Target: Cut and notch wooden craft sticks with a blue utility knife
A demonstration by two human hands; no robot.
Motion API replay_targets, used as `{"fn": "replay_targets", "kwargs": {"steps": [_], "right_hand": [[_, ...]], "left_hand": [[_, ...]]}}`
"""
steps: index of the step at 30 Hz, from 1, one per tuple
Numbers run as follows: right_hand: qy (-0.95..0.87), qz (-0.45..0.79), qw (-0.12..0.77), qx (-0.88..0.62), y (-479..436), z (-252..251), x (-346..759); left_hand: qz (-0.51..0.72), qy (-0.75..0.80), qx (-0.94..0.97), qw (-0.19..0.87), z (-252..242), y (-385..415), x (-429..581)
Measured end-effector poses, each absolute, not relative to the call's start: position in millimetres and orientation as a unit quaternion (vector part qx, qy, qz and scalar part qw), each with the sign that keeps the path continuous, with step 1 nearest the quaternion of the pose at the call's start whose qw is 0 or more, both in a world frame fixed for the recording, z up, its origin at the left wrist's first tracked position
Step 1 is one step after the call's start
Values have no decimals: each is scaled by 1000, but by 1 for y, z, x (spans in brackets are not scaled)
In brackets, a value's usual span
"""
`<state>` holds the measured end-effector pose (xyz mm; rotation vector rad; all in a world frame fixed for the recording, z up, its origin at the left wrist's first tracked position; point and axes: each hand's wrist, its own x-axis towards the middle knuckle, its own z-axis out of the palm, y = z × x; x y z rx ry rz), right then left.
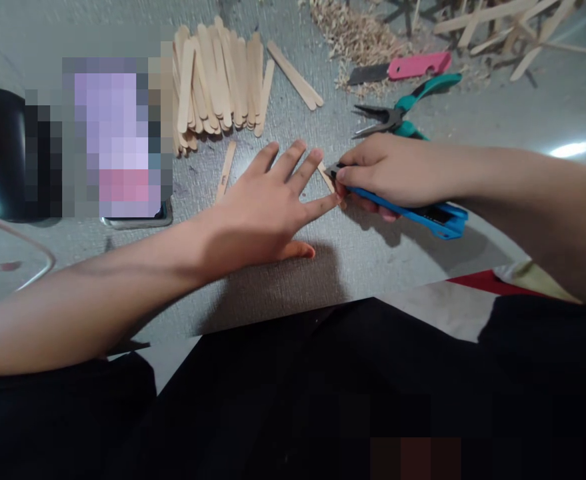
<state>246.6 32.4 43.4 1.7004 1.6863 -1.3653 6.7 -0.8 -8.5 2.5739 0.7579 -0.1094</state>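
Your right hand [390,173] grips blue cutter [413,215] at stick [325,175], left hand [277,200] spread beside it; likely cutting, next needs steady pressure.

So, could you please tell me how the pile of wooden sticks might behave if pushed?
The pile would probably slide apart, since the sticks overlap with no band showing. Each looks thin, so likely light. Rolling seems unlikely, given their flat faces.
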Motion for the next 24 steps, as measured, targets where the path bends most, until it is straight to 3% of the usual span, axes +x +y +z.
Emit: {"fn": "replay_targets", "kwargs": {"steps": [12,19,24], "right_hand": [[671,-397,250,574,35,41,245],[583,-546,182,573,40,34,259],[581,-543,153,587,33,34,260]], "left_hand": [[-67,264,942,197,-7,0,9],[-43,277,934,223,-9,-1,8],[-65,272,936,214,-9,0,9]]}}
